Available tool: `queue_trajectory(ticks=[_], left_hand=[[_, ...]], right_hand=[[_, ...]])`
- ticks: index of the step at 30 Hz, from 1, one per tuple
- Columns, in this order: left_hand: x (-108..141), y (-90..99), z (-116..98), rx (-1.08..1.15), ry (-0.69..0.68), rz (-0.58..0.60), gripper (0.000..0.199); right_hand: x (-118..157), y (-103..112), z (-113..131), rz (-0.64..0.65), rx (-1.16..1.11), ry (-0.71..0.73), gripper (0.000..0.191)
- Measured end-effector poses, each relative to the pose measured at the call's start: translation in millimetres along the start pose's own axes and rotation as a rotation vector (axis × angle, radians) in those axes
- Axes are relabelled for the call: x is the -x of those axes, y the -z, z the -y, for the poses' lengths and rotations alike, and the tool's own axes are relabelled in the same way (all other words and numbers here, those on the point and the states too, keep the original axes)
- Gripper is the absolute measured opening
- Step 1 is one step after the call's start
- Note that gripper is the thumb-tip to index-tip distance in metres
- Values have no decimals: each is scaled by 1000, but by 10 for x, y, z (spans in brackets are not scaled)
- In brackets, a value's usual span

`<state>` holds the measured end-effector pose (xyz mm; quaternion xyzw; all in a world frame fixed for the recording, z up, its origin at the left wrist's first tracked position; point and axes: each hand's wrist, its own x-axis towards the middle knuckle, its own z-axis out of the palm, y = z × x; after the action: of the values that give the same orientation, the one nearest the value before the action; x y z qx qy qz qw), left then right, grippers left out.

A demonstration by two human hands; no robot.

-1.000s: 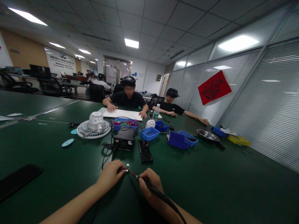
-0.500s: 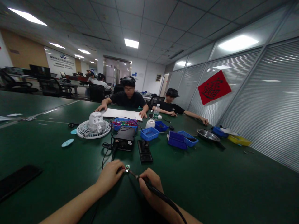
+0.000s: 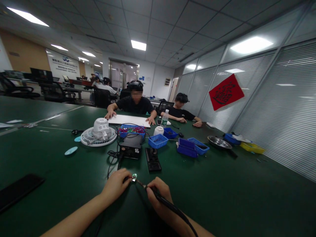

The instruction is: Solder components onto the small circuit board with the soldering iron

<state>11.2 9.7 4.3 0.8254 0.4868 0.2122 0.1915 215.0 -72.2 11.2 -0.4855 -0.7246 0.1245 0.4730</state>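
Observation:
At the near middle of the green table (image 3: 212, 194), my left hand (image 3: 118, 182) pinches a small green circuit board (image 3: 134, 177) by its left side, where a bit of red wire shows. My right hand (image 3: 160, 194) is closed round the black handle of a soldering iron (image 3: 158, 196). Its metal tip points left and is at the board's lower right edge; whether it touches is too small to tell. Behind my hands stand a black soldering station (image 3: 131, 146) with cables and a black iron stand (image 3: 153, 159).
A white fan (image 3: 99, 133) lies at the left. Blue trays (image 3: 158, 141), one with red wires (image 3: 131, 130), a water bottle (image 3: 165, 118), a metal bowl (image 3: 219, 142) and a yellow tray (image 3: 252, 147) stand farther back. Two people sit across the table.
The person at the back right has drawn an outstretched arm in, uncovering a small white object. The other person's hand has shifted slightly on the white board. My hands look almost still.

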Motion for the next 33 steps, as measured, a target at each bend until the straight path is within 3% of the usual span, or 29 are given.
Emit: queue_trajectory(ticks=[33], left_hand=[[-7, -40, 42, 7, 0, -7, 16]], right_hand=[[-33, 6, 16, -12, 1, 33, 14]])
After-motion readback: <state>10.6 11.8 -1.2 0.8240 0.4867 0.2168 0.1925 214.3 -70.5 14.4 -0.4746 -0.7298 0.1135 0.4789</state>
